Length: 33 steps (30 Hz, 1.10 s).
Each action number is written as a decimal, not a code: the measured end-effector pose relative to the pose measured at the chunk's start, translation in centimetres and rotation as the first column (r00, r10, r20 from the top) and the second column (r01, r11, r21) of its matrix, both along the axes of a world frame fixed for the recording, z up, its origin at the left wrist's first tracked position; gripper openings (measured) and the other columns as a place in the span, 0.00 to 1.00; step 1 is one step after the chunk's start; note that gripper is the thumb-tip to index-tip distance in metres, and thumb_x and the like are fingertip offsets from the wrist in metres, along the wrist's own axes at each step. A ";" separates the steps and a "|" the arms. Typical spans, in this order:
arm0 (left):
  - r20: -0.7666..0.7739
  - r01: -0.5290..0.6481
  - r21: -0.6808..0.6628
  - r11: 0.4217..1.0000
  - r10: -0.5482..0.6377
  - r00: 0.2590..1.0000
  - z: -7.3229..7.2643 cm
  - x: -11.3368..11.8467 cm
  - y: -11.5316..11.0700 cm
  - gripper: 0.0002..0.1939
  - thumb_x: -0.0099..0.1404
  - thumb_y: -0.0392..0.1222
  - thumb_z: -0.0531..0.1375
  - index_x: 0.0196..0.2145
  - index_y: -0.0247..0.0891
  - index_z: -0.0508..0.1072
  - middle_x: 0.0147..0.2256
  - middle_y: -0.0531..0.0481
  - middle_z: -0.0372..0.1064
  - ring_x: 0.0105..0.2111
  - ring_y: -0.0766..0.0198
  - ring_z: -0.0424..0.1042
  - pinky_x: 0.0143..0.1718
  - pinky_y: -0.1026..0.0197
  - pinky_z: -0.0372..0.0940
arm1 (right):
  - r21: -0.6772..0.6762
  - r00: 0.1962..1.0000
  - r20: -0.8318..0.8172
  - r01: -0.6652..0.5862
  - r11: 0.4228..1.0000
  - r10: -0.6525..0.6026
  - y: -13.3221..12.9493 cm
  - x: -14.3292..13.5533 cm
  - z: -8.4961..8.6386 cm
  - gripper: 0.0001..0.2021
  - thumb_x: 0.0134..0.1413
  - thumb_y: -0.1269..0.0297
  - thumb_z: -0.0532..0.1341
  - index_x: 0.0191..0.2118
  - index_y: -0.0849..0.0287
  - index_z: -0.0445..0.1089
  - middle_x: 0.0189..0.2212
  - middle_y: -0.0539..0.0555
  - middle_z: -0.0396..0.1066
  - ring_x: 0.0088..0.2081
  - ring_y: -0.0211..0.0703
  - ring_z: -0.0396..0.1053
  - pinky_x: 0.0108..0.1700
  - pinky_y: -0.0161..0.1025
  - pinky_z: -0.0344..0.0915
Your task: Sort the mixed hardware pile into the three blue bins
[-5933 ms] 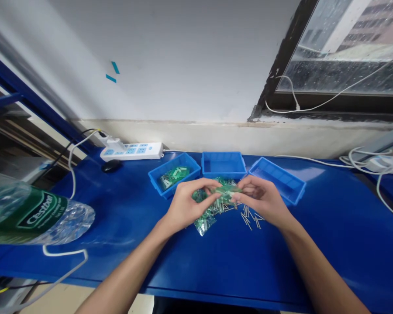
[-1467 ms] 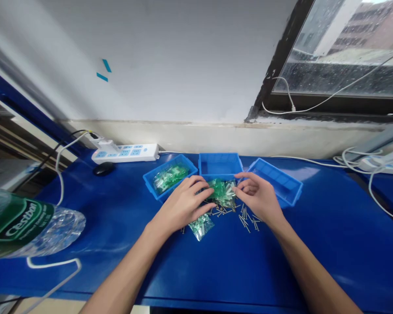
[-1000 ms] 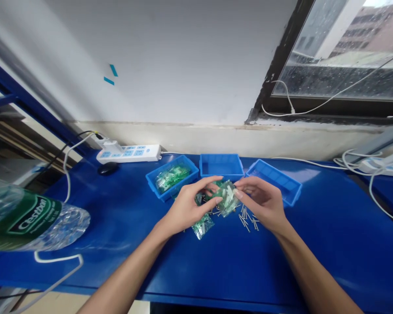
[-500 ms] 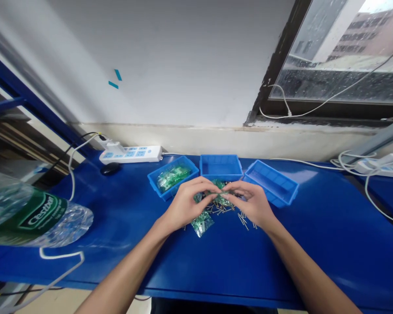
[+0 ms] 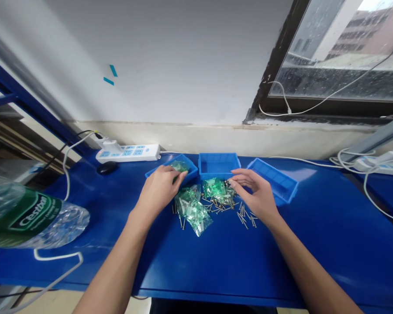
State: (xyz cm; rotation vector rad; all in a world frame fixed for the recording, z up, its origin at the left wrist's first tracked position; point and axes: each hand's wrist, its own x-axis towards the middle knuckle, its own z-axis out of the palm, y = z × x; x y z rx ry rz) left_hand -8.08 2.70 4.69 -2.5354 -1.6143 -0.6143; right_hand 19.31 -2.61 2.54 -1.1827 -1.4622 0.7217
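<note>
My left hand is over the left blue bin, thumb and fingers closed on a green plastic packet at its rim. The fingertips are partly hidden by the hand. My right hand reaches in from the right, its fingers apart beside the pile, thumb close to a clear packet of small parts. Against it lies a bright green packet. Nearer me, more green packets overlap. Loose screws lie under and around the packets, with another group of screws below my right hand.
A middle blue bin and a right blue bin stand behind the pile on the blue table. At left are a large water bottle, a black mouse and a white power strip. White cables run at right.
My hands have moved apart from a shared packet over the pile. The left one went left to the left bin; the right stayed near the pile, and its fingers spread.
</note>
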 end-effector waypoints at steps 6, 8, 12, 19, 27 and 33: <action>0.114 0.448 -0.274 0.851 -0.434 0.894 1.9 0.3 -1.9 0.24 0.63 0.51 0.68 0.55 0.44 0.75 0.49 0.45 0.73 0.49 0.54 0.71 0.51 0.51 0.68 | -0.051 0.999 0.013 -0.047 0.998 0.048 0.0 0.0 -0.1 0.13 0.57 0.64 0.66 0.48 0.56 0.73 0.35 0.54 0.79 0.39 0.46 0.78 0.42 0.45 0.74; 0.117 0.489 -0.404 0.773 -0.486 0.866 2.0 0.4 -2.4 0.36 0.54 0.49 0.75 0.59 0.49 0.71 0.53 0.46 0.72 0.54 0.51 0.69 0.52 0.51 0.68 | -0.066 0.998 0.018 -0.062 0.996 0.064 0.0 -0.1 0.0 0.13 0.58 0.64 0.65 0.49 0.56 0.73 0.35 0.53 0.79 0.37 0.46 0.78 0.41 0.45 0.74; 0.044 0.454 -0.459 0.764 -0.490 0.870 1.4 1.5 -2.9 0.39 0.51 0.38 0.76 0.60 0.47 0.71 0.46 0.46 0.74 0.50 0.50 0.70 0.46 0.52 0.69 | -0.072 0.996 0.013 -0.082 0.994 0.083 -0.2 -0.2 0.3 0.15 0.59 0.63 0.64 0.52 0.56 0.71 0.35 0.53 0.79 0.34 0.44 0.77 0.40 0.44 0.74; 0.243 0.490 -0.275 0.827 -0.434 0.868 0.5 2.7 -2.5 0.21 0.67 0.35 0.65 0.57 0.43 0.73 0.44 0.46 0.76 0.44 0.57 0.75 0.44 0.56 0.71 | -0.054 0.996 0.030 -0.087 0.995 0.088 -0.3 -0.2 0.3 0.14 0.59 0.63 0.64 0.51 0.56 0.72 0.34 0.53 0.79 0.35 0.45 0.77 0.39 0.43 0.74; 0.718 0.391 -0.247 0.887 -0.104 0.688 -0.4 4.5 -2.9 0.11 0.64 0.47 0.68 0.42 0.41 0.80 0.41 0.48 0.80 0.38 0.61 0.79 0.36 0.61 0.74 | -0.225 0.936 0.118 -0.300 0.927 0.332 -0.7 -0.7 0.5 0.09 0.58 0.59 0.65 0.40 0.57 0.78 0.31 0.52 0.78 0.30 0.43 0.74 0.32 0.41 0.71; 0.727 0.456 -0.260 0.851 -0.138 0.673 0.7 4.1 -3.2 0.09 0.67 0.44 0.65 0.43 0.41 0.80 0.42 0.46 0.79 0.38 0.60 0.78 0.36 0.58 0.75 | -0.289 0.940 -0.001 -0.327 0.900 0.341 -0.8 -1.3 0.4 0.09 0.60 0.58 0.64 0.37 0.57 0.77 0.31 0.53 0.78 0.32 0.45 0.76 0.33 0.42 0.73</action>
